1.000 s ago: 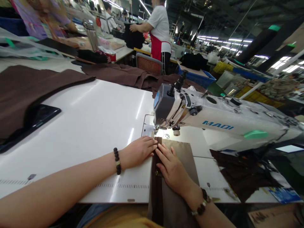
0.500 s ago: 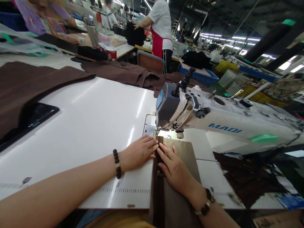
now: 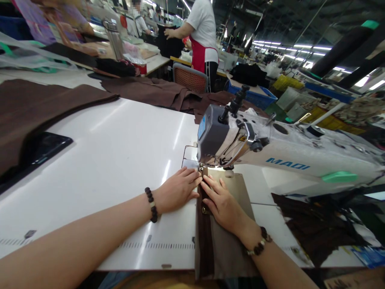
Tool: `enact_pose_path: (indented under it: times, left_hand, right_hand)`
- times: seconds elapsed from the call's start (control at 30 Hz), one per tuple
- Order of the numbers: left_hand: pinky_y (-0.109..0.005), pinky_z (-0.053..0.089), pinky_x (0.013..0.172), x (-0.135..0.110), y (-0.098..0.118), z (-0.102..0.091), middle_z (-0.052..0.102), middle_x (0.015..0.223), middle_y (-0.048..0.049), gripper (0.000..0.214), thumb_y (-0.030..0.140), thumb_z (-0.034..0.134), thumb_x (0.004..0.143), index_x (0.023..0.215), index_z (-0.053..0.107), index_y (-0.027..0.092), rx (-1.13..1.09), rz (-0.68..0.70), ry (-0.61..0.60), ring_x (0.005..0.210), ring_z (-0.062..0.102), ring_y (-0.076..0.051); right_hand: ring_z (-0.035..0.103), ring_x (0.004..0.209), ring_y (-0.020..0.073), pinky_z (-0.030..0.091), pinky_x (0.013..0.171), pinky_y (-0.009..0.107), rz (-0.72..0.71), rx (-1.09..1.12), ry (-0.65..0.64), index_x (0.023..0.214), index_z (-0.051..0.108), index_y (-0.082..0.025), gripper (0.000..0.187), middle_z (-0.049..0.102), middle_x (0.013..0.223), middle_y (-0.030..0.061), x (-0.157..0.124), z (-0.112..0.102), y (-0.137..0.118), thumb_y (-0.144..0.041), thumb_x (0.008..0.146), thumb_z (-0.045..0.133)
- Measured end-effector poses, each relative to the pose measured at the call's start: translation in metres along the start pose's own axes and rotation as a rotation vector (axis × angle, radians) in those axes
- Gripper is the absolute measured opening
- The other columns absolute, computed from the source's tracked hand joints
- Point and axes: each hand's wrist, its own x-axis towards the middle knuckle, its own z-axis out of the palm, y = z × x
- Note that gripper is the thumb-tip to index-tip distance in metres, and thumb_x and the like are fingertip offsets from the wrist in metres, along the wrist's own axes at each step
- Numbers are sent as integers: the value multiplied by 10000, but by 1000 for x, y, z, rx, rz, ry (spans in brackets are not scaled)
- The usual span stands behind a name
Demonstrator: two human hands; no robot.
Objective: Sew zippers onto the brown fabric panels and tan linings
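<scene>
My left hand (image 3: 179,189) lies flat with fingers stretched, its fingertips on the left edge of a dark brown zipper (image 3: 205,245) just before the needle area. On the right, my right hand (image 3: 225,206) rests with spread fingers on a grey-brown fabric panel (image 3: 230,249), fingertips beside the zipper. A metal zipper slider (image 3: 205,210) shows by my right thumb. The panel's far end reaches under the head of a white sewing machine (image 3: 258,144); the presser foot is partly hidden. Its near end hangs at the table's front edge.
Brown fabric pieces (image 3: 54,104) lie along the left and back of the white table (image 3: 126,160). More dark brown fabric (image 3: 306,228) is at the right. Across the aisle stand a chair (image 3: 190,78), a blue crate (image 3: 258,96) and a person in a red apron (image 3: 200,52).
The zipper and panel have slid forward, farther under the machine head, with the near end now showing at the table edge. Both my hands have moved slightly forward with them.
</scene>
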Motion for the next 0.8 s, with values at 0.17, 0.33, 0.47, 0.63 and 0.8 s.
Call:
enact_pose_path:
  times: [0.17,0.33,0.47,0.63,0.8]
  left_hand:
    - [-396,326,1001,1,-1,0,493,1166,-104,424,317,576,850,1188,468,85,2,0,3,1113,405,-249]
    - [-393,344,985,3,-4,1,497,1152,-112,413,330,567,856,1176,476,85,20,27,-3,1103,412,-249]
    - [-388,371,952,-3,8,-8,514,1113,-126,332,283,536,877,1122,510,62,76,48,-51,1061,445,-248]
    - [-355,425,858,-30,56,-24,562,987,-87,188,209,483,891,1018,564,95,32,197,-196,923,504,-218]
    - [-353,414,869,-54,93,-22,577,972,-95,243,129,355,917,1040,560,85,-28,280,-97,928,506,-214]
  right_hand:
    - [251,1314,249,248,1044,555,-6,1,17,1333,373,-126,437,333,1392,135,2,1,2,-236,911,349]
    - [240,1318,242,231,1059,532,-1,4,4,1345,352,-129,444,313,1407,118,3,0,2,-240,915,351]
    - [259,1309,243,220,1063,523,16,18,-5,1330,371,-126,447,324,1401,115,3,-2,2,-229,897,411]
    - [277,1300,246,209,1062,523,35,61,7,1287,425,-132,415,356,1381,116,3,-3,2,-226,884,456]
    - [288,1296,222,191,1077,507,37,78,41,1282,428,-140,413,370,1373,105,1,-2,1,-220,880,472]
